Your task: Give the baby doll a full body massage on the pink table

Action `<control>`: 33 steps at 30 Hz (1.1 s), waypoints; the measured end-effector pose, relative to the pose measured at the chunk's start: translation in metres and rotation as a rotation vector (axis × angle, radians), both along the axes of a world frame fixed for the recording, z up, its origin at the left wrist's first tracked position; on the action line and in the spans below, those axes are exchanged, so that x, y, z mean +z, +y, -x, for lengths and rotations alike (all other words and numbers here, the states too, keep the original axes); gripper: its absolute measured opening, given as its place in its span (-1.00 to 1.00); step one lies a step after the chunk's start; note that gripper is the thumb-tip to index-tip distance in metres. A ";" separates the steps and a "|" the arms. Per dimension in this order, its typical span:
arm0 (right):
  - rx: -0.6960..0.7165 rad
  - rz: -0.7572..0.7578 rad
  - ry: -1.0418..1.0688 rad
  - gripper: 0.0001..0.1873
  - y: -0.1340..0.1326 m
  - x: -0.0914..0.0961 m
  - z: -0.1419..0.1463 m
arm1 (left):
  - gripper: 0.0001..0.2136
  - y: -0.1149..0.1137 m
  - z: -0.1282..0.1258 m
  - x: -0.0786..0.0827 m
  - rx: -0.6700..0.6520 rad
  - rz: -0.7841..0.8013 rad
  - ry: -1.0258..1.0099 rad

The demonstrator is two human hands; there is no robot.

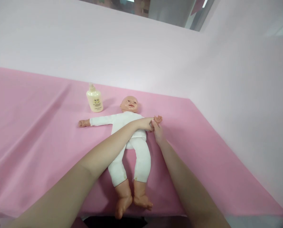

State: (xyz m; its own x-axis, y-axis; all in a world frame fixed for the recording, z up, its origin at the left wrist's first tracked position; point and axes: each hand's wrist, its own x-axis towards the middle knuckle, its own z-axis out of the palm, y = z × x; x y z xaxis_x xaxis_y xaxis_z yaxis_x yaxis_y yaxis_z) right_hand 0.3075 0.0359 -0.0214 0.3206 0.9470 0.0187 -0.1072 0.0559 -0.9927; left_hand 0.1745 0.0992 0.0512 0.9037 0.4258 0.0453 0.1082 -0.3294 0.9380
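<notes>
A baby doll (128, 136) in a white suit lies on its back on the pink sheet (37, 133), head away from me and arms spread. My left hand (146, 123) reaches across its chest and wraps around the doll's right-side arm near the wrist. My right hand (157, 131) grips the same arm just below the doll's small hand (158, 119). Both of my hands are closed around that arm.
A cream pump bottle (94, 98) stands on the sheet to the left of the doll's head. The doll's other arm (94, 121) stretches out leftward. A pale pink wall (132, 53) rises behind, and the sheet's right edge (227, 145) runs diagonally.
</notes>
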 end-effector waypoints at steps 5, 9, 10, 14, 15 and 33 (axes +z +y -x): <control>-0.006 0.013 -0.008 -0.01 0.001 -0.001 -0.001 | -0.75 -0.003 0.000 0.003 0.011 0.011 0.016; 0.001 -0.003 -0.002 -0.04 0.000 -0.001 -0.001 | -0.75 -0.004 0.001 0.005 0.024 -0.004 0.030; 0.004 -0.006 0.000 -0.04 0.000 -0.001 -0.001 | -0.74 -0.005 0.001 0.005 0.022 -0.006 0.031; 0.007 -0.008 -0.004 0.00 0.001 -0.002 -0.002 | -0.74 -0.005 0.002 0.007 0.038 -0.013 0.026; 0.004 -0.010 -0.008 0.00 0.001 -0.003 -0.002 | -0.73 -0.005 0.002 0.007 0.046 -0.017 0.023; 0.022 0.008 -0.117 0.05 0.001 -0.003 -0.002 | -0.73 -0.009 0.003 0.010 0.024 -0.027 0.030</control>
